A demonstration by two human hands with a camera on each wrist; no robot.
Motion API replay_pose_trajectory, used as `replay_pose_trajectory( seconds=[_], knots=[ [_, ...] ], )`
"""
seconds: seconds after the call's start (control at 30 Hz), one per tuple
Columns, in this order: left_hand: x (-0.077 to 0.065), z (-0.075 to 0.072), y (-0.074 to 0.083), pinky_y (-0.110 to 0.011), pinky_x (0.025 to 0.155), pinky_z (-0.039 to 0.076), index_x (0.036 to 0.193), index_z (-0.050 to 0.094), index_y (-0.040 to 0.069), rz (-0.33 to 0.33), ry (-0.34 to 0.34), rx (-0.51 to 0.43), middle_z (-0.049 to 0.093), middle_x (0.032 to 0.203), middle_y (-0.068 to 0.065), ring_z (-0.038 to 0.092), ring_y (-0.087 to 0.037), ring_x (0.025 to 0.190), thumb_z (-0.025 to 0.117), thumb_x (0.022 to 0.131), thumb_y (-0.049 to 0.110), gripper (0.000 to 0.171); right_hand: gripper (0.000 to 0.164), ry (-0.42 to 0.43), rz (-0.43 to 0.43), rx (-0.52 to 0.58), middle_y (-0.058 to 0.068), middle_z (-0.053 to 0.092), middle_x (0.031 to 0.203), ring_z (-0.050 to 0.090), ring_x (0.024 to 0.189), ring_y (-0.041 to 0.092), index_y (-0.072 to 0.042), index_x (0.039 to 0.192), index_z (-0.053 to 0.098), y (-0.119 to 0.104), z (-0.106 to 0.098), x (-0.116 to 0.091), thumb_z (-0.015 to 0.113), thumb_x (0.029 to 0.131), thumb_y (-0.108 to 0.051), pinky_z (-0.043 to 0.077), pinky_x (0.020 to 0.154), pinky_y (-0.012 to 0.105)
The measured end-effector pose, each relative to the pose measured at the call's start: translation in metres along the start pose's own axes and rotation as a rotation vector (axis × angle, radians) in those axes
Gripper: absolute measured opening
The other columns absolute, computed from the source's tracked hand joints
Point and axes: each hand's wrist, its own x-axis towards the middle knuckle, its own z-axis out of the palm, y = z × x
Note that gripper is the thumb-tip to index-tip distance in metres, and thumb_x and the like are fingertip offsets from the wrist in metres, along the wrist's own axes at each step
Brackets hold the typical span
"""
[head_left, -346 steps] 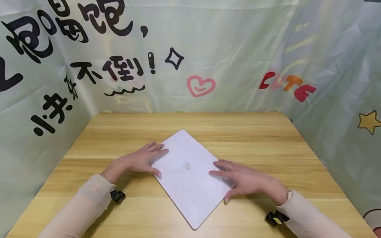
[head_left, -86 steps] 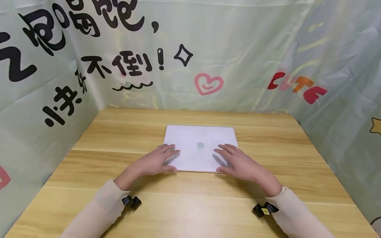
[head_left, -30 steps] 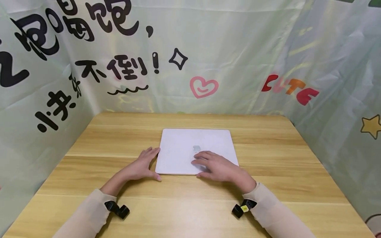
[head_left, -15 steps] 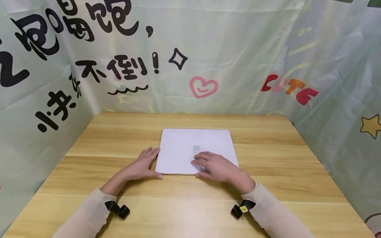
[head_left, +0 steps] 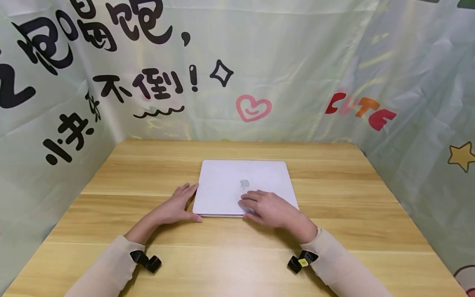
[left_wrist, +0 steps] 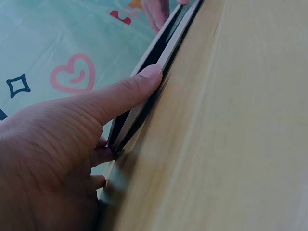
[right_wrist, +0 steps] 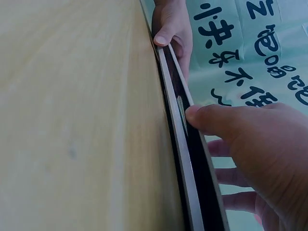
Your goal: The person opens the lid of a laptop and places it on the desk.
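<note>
A silver laptop [head_left: 222, 181] with an apple logo lies on the table, its front edge facing me. A narrow dark gap shows between its lid [right_wrist: 196, 137] and its base [right_wrist: 179, 144] in both wrist views. My left hand [head_left: 172, 209] holds the base at the front left corner, thumb [left_wrist: 149, 74] on the front edge and fingers along the left side. At the middle of the front, my right hand [head_left: 272, 210] pinches the lid, its thumb [right_wrist: 207, 118] at the lid's front edge and its fingers spread over the top.
The wooden table [head_left: 237, 255] runs out around the laptop on every side. Printed cloth [head_left: 297, 62] hangs behind the table and at both sides. A small black camera sits on each wrist, the left camera [head_left: 146, 260] and the right camera [head_left: 302, 260].
The laptop has turned from diagonal to square with the table. My left hand went to its corner and my right hand to its front middle. Since half a second ago the lid has lifted slightly.
</note>
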Motion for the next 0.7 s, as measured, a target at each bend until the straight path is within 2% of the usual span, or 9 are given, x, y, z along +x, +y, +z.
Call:
replay_pose_trajectory(
  seconds=[0.27, 0.5, 0.7],
  knots=[
    [0.002, 0.001, -0.001, -0.059, 0.115, 0.005, 0.156, 0.015, 0.002, 0.033, 0.029, -0.009, 0.023, 0.158, -0.021, 0.008, -0.042, 0.146, 0.079, 0.072, 0.059, 0.120, 0.029, 0.046, -0.032, -0.050, 0.008, 0.067, 0.117, 0.065, 0.106, 0.024, -0.006, 0.116, 0.068, -0.001, -0.006, 0.000, 0.067, 0.093, -0.024, 0.052, 0.091, 0.037],
    [0.003, 0.001, -0.001, -0.056, 0.116, 0.004, 0.157, 0.015, 0.009, 0.018, 0.031, -0.013, 0.025, 0.158, -0.018, 0.008, -0.039, 0.147, 0.074, 0.074, 0.064, 0.116, 0.031, 0.079, -0.020, -0.105, 0.008, 0.068, 0.116, 0.065, 0.105, 0.024, -0.006, 0.117, 0.069, -0.003, -0.010, 0.000, 0.066, 0.093, -0.026, 0.053, 0.090, 0.038],
    [0.003, 0.002, -0.004, -0.057, 0.115, 0.004, 0.157, 0.020, 0.012, 0.047, 0.039, -0.013, 0.026, 0.158, -0.014, 0.008, -0.041, 0.146, 0.073, 0.077, 0.062, 0.109, 0.031, 0.142, -0.015, -0.135, 0.007, 0.069, 0.114, 0.066, 0.105, 0.024, -0.006, 0.117, 0.069, -0.003, -0.011, 0.003, 0.067, 0.094, -0.026, 0.053, 0.090, 0.038]
  ],
)
